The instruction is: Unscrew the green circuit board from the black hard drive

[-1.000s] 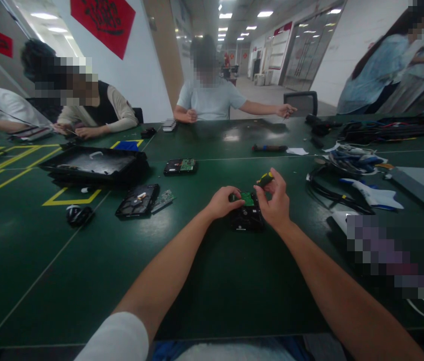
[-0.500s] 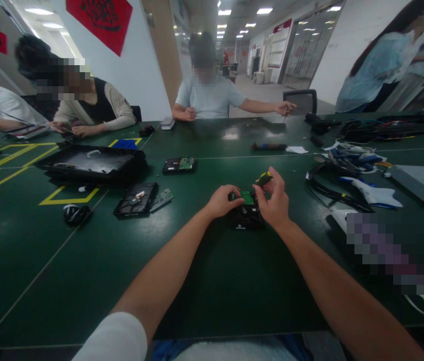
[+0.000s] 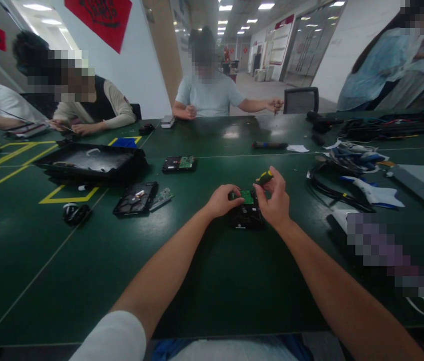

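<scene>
Opposite person's hand (image 3: pixel 274 105) shifted inward, left hand (image 3: pixel 223 201) holding hard drive (image 3: pixel 246 218), right hand (image 3: pixel 275 201) gripping screwdriver (image 3: pixel 264 177)

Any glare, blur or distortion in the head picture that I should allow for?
Head view: dim light over the green table, pale glare at its far side and left of the left hand; forearms look stretched toward the lower corners; soft detail on the hard drive; the tip of the screwdriver can't be made out.

office workspace | ceiling light panels (image 3: pixel 266 6) | glass doors (image 3: pixel 305 50) | mesh-backed chair (image 3: pixel 301 101)
</scene>
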Motion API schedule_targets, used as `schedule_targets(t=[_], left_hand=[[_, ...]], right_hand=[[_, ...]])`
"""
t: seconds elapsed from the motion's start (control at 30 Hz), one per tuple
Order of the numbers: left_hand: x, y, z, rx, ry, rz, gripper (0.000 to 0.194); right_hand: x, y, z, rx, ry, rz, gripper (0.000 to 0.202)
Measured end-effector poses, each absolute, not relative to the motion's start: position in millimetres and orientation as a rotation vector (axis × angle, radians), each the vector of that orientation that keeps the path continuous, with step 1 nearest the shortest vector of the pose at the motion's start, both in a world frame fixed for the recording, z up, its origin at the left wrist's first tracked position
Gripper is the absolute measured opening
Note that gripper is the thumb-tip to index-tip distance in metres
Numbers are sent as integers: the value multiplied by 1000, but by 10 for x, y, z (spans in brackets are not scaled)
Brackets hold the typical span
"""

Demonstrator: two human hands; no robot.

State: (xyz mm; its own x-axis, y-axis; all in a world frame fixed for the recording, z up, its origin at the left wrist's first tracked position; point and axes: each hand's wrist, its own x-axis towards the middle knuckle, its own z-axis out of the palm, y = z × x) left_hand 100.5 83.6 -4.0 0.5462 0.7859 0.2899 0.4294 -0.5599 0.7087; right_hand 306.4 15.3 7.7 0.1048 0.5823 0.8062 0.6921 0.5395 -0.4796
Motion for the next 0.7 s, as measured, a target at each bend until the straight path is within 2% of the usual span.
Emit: schedule_targets(t=[0.7], left_hand=[[1002, 842, -36, 2222, 975, 805, 19]], right_hand=[[3063, 141, 74, -1134, -1573, -118, 70]])
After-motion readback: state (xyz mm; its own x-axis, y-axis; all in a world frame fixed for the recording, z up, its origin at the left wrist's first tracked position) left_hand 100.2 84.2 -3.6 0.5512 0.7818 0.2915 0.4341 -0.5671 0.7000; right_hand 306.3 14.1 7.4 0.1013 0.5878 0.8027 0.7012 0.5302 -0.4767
